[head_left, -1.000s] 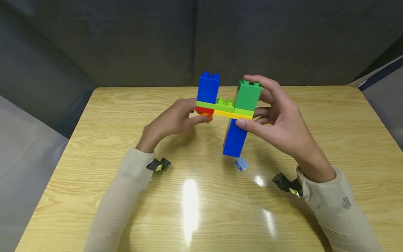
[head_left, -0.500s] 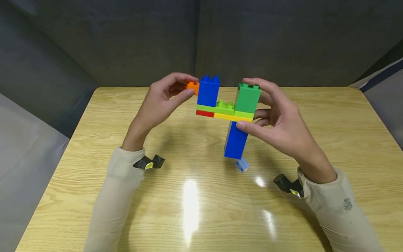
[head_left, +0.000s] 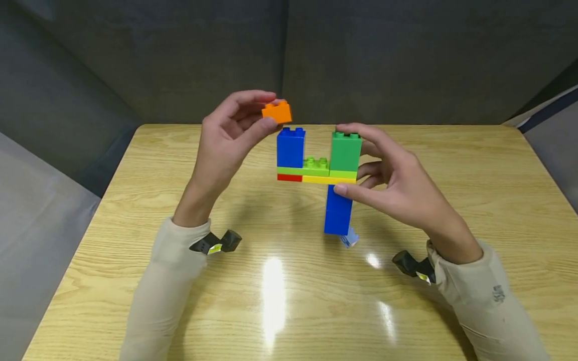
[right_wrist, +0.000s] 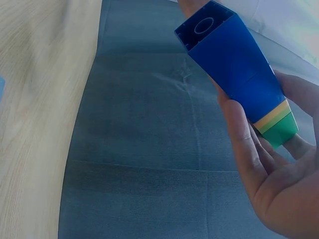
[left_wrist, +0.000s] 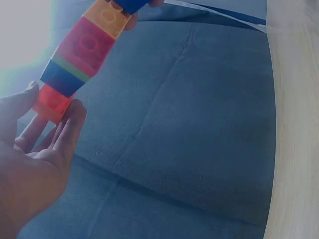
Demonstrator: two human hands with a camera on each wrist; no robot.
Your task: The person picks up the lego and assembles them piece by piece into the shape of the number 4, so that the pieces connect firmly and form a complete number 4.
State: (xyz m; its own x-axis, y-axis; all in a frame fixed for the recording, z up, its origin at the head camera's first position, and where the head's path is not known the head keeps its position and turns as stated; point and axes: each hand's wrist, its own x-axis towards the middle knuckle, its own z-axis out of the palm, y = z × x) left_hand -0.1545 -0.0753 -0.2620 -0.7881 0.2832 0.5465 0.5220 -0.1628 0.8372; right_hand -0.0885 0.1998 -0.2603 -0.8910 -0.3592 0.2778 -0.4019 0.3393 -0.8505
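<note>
My left hand (head_left: 228,135) pinches an orange toy brick (head_left: 277,113) between thumb and fingers, just above the blue brick (head_left: 290,149) at the left end of a block build. My right hand (head_left: 402,188) grips that build by its right side, thumb low at the yellow plate (head_left: 322,179) and fingers behind the green brick (head_left: 345,153). Lime plates and a red piece (head_left: 289,177) make up the rest of the crossbar. A blue column (head_left: 338,213) hangs beneath it; its hollow underside (right_wrist: 204,25) shows in the right wrist view.
A small light-blue printed brick (head_left: 349,238) lies on the wooden table (head_left: 289,311), partly behind the blue column. Dark cloth (head_left: 203,50) hangs beyond the far table edge. Wrist cameras sit on both sleeves.
My left hand has brought the orange brick from under the red end up past the left side to above the blue brick. The right hand has lowered and levelled the build slightly.
</note>
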